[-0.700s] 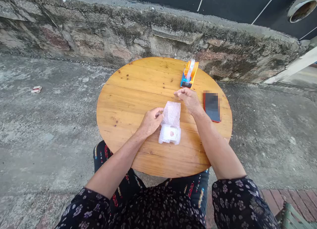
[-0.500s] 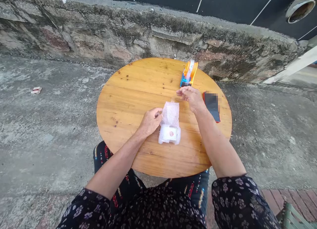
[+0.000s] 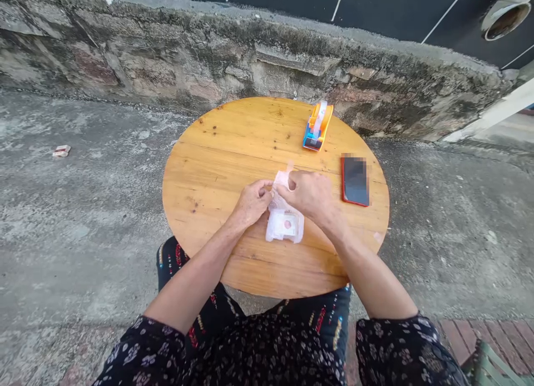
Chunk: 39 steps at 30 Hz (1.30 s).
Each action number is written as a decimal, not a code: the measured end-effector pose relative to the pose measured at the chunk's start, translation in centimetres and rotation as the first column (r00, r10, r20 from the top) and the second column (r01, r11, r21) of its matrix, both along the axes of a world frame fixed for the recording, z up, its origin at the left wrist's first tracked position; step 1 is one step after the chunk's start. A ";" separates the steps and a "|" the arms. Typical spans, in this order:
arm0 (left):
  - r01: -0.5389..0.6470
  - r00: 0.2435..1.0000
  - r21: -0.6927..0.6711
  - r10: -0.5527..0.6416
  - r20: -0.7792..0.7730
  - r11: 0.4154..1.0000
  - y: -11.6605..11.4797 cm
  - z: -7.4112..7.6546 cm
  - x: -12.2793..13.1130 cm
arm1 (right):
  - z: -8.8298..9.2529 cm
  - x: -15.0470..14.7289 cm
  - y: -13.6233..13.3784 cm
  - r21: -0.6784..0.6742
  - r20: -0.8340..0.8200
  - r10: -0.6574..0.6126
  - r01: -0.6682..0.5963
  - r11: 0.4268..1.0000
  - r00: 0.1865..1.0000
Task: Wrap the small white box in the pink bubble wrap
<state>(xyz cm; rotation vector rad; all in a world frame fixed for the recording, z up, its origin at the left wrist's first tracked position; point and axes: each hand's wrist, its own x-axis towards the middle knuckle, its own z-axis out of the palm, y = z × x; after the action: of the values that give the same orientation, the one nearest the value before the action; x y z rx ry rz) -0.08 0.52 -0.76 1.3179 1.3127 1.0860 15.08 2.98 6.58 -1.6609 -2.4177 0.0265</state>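
A small white item wrapped in clear bubble wrap [image 3: 285, 226] lies near the middle of a round wooden table [image 3: 217, 152]. My left hand [image 3: 251, 202] pinches the wrap's left edge with closed fingers. My right hand [image 3: 309, 193] is closed on the loose upper part of the wrap, with a bit of it sticking up above the fingers. Both hands meet over the parcel.
An orange and blue tape dispenser [image 3: 317, 126] stands at the table's far side. A red-edged phone [image 3: 355, 180] lies face up to the right. A stone wall [image 3: 250, 63] runs behind the table. A small piece of litter [image 3: 61, 151] lies on the concrete ground at left.
My right hand has come back from near the tape dispenser and closed on the top of the bubble wrap. The left hand has stayed on the wrap's left edge.
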 end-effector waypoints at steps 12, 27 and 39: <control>0.011 1.000 0.010 -0.011 0.009 1.000 0.2 -0.3 0.0 | -0.7 3.5 -0.6 -0.015 0.057 -0.195 0.196 0.980 0.979; -0.112 0.986 0.065 0.119 -0.117 0.992 -0.8 2.2 -1.2 | -5.1 8.7 -1.3 -0.057 -0.168 -0.367 0.362 0.930 0.915; 0.139 0.952 0.009 -0.131 -0.276 0.990 -1.4 2.4 -0.9 | -5.2 8.0 -2.2 -0.170 -0.383 -0.268 0.218 0.961 0.884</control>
<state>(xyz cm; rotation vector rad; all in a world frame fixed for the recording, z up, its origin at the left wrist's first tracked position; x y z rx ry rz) -1.01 -0.90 1.61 1.5993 1.3879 0.8516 23.08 0.81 1.37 -1.7906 -1.9245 0.4433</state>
